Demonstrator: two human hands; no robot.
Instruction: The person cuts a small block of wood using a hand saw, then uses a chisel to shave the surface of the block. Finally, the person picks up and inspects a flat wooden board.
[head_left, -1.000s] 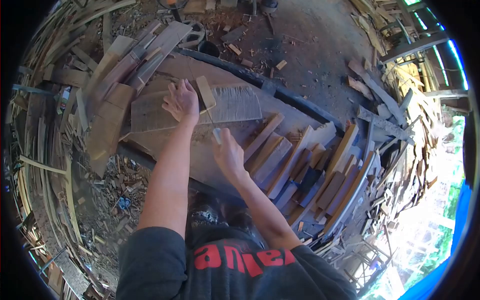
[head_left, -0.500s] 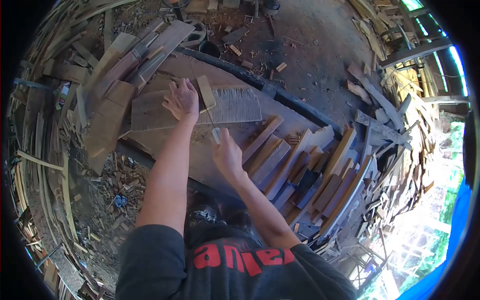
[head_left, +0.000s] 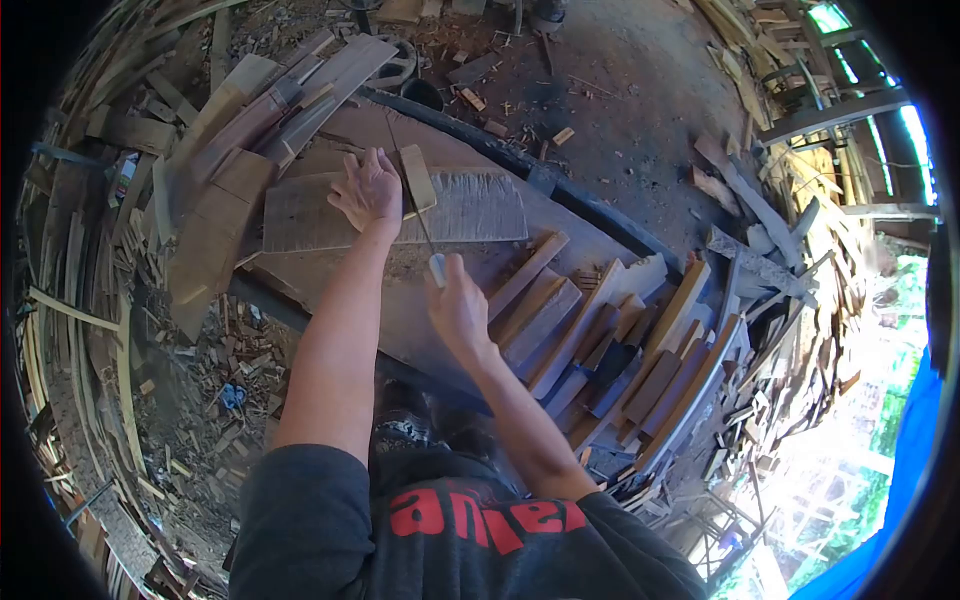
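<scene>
A wide greyish board (head_left: 475, 210) lies across the low workbench (head_left: 375, 305). My left hand (head_left: 368, 192) rests on it with fingers spread, beside a small wooden block (head_left: 417, 178) sitting on the board. My right hand (head_left: 460, 312) is closed around the pale handle of a hand saw (head_left: 437, 268). Its long thin blade, seen nearly edge-on, runs away from me between my left hand and the block, across the board. The saw's teeth are too small to make out.
Several cut wood pieces (head_left: 540, 312) lie side by side on the bench's right. Planks (head_left: 240, 165) are stacked at its left end. Beyond the bench stands a black bucket (head_left: 422, 93). Wood scraps (head_left: 190, 400) cover the ground at left, and more lumber lines both sides.
The view has shifted slightly. My right hand and the saw sit in almost the same place, and my left hand stays spread on the board.
</scene>
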